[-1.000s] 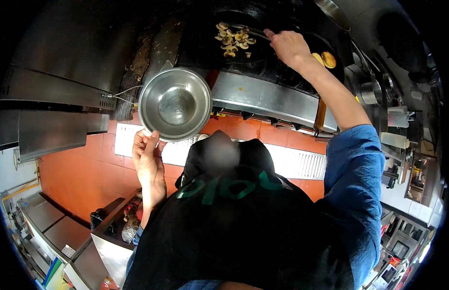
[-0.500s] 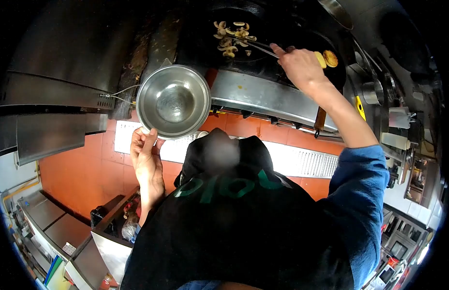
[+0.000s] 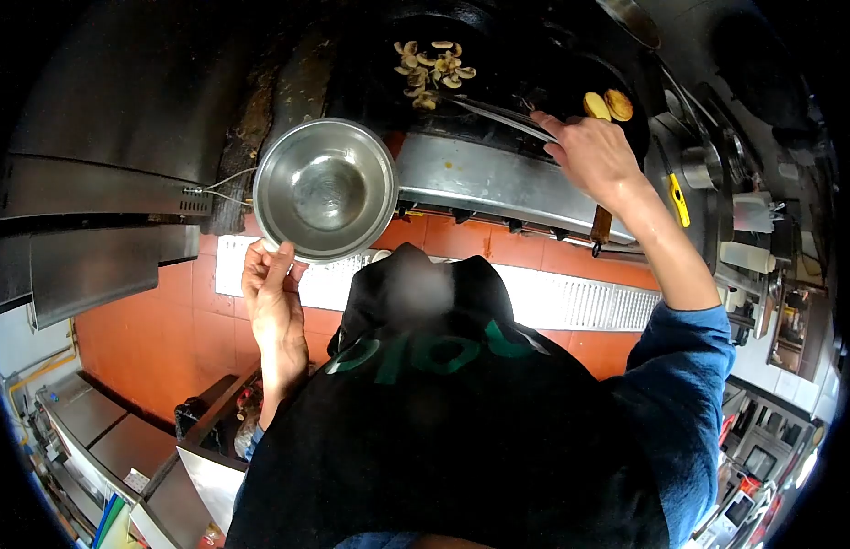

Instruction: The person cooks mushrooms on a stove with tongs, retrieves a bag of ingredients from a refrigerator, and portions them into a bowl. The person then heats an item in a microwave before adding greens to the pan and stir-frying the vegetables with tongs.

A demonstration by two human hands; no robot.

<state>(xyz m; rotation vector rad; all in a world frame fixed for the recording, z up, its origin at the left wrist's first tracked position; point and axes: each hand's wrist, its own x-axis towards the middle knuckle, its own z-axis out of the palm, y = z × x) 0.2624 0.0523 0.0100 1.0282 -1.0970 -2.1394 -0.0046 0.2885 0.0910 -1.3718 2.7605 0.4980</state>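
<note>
My left hand [image 3: 274,284] pinches the near rim of a steel bowl [image 3: 326,192], which has nothing in it but reflections. My right hand [image 3: 597,156] is closed around metal tongs [image 3: 503,114]. Their tips point left and end just right of the sliced mushrooms [image 3: 434,66]. Those slices lie in a loose cluster in a dark pan [image 3: 480,41]. Beyond my right hand, two browned yellow round pieces [image 3: 608,104] rest in a second dark pan; I cannot tell what food they are.
The stove's steel front edge [image 3: 498,174] runs between me and the pans. A wooden handle [image 3: 601,226] sticks out over it. At the right are a yellow-handled tool [image 3: 678,199] and a small steel pot [image 3: 701,167]. A white floor grate [image 3: 599,302] crosses the orange tiles [image 3: 150,320].
The tongs have drawn back from the mushrooms, toward me and to the right, with my right hand. The bowl and my left hand have barely moved.
</note>
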